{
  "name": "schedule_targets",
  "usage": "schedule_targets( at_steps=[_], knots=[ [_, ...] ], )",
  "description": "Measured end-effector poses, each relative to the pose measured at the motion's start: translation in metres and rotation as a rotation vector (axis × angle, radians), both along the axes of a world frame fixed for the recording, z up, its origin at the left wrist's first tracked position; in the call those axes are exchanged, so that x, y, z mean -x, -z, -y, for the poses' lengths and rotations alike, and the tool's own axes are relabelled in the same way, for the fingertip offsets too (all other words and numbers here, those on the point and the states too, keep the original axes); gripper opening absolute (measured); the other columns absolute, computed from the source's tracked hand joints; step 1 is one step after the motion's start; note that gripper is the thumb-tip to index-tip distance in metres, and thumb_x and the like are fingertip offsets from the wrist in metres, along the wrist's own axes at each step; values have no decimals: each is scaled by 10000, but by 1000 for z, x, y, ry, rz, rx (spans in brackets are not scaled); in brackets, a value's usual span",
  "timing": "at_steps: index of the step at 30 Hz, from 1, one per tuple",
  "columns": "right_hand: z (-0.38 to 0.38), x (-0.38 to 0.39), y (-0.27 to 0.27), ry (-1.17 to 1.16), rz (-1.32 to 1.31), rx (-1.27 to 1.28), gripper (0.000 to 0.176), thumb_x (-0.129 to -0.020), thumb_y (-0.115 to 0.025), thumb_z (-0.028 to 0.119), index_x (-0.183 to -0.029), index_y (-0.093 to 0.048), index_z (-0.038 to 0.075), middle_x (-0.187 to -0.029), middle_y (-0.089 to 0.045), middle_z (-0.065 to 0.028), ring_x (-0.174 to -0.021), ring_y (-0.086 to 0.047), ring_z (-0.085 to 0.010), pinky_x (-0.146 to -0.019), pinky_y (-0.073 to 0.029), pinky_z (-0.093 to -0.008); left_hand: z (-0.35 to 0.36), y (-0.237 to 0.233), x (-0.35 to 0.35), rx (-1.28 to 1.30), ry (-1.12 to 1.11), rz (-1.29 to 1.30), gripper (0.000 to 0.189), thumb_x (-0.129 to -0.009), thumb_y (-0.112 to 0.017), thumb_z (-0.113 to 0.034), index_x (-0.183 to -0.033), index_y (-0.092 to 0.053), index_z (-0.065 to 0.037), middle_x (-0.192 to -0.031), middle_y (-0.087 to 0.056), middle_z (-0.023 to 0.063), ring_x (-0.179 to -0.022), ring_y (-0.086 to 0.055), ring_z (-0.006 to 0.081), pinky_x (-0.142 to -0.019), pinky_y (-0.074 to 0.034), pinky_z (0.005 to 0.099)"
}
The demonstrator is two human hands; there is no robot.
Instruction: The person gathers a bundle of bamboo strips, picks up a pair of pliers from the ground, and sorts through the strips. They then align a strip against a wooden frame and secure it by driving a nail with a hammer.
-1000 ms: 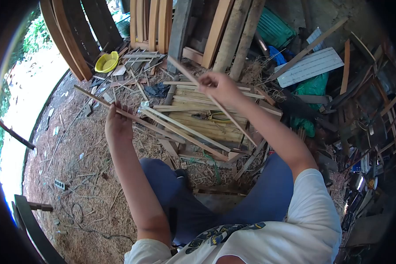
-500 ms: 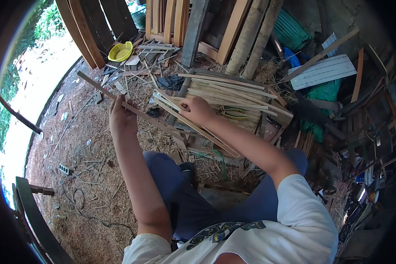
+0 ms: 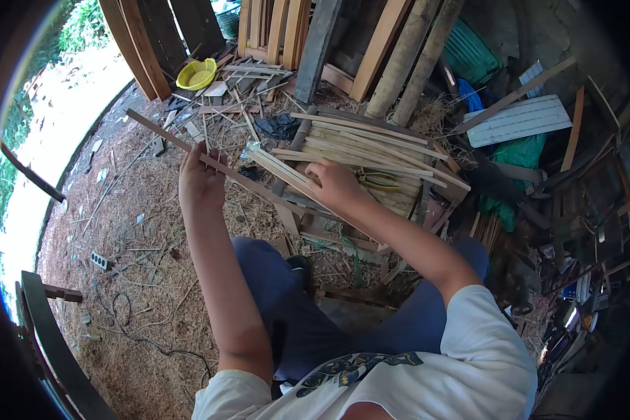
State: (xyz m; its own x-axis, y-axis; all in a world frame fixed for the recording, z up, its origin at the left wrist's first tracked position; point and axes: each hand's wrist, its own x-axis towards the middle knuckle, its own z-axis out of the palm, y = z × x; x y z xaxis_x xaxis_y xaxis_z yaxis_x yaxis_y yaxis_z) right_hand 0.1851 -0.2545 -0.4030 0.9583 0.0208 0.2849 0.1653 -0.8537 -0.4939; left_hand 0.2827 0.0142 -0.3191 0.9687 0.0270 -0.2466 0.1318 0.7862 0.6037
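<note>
My left hand (image 3: 203,178) is closed around a long thin wooden strip (image 3: 248,185), which slants from upper left down toward the bench. My right hand (image 3: 334,185) is closed, its fingertips pinching a pale narrow wooden strip (image 3: 281,166) lying along the near side of the low bench; the fingers partly hide the contact. Just beyond that hand, pliers with yellow handles (image 3: 379,182) rest on the bench. Several loose wooden strips (image 3: 371,143) lie side by side across the slatted bench top (image 3: 392,199).
A yellow basin (image 3: 196,74) stands on the ground amid wood scraps. Upright boards (image 3: 318,52) and round poles (image 3: 416,63) lean at the back. A white panel (image 3: 518,120) and green crate (image 3: 472,52) are at right. A power strip (image 3: 99,261) and cable lie left on shavings.
My right hand has slid slightly right and nearer along the strips; the pale strip there now lies closer to its neighbours. My left hand keeps its hold. The camera view has shifted a little.
</note>
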Motion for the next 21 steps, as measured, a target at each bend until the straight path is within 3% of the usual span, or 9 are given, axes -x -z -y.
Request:
schedule_targets(
  at_steps=[7, 13, 21],
  knots=[
    [24, 8, 7, 7, -55, -121, 279, -875, -728, 272, -1053, -734, 58, -946, -715, -160, -922, -679, -350, -841, -539, -462, 12, -2, 2, -19, 26, 9, 208, -1053, -595, -192, -1170, -578, -20, -1081, -586, 59, -1008, -557, 221, -943, -494, 423],
    [99, 15, -17, 110, -14, 186, 284, -883, -743, 260, -1070, -729, 46, -1045, -719, -139, -935, -694, -329, -862, -552, -445, 12, -1, 2, 15, 76, -14, 201, -1056, -593, -218, -1142, -596, -36, -1067, -593, 47, -973, -562, 208, -947, -485, 404],
    [126, 5, -12, 44, -171, 252, 231, -878, -735, 287, -1013, -728, 100, -1045, -700, -121, -990, -676, -327, -881, -546, -459, 25, -1, 2, 16, 100, -16, 208, -1058, -587, -218, -1153, -596, -33, -1057, -595, 44, -971, -553, 202, -947, -485, 387]
  ],
)
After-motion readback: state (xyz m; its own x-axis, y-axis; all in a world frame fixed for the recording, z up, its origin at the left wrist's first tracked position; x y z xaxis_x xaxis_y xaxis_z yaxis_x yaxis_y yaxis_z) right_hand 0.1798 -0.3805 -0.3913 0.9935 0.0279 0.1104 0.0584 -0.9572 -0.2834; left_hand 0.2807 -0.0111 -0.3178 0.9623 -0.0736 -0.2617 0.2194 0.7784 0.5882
